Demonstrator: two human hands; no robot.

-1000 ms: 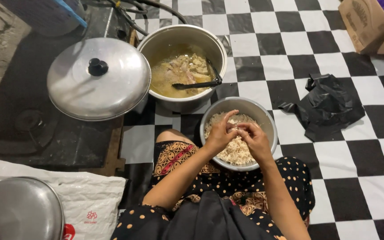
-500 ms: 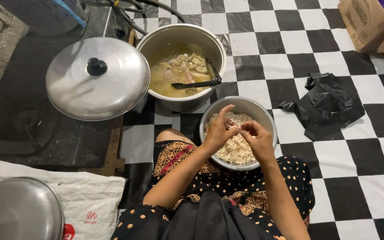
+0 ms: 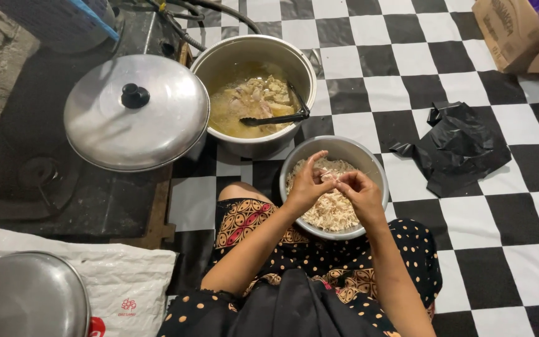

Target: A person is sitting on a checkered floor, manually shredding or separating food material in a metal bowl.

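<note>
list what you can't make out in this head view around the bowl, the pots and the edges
- Small pale piece between the left hand and right hand: fingers cover it, too small to tell.
- Shredded food in the metal bowl: partly hidden by both hands.
- Black utensil in the open pot: working end sunk in broth.
- Lidded pot and cardboard box: cut off by frame edges.
</note>
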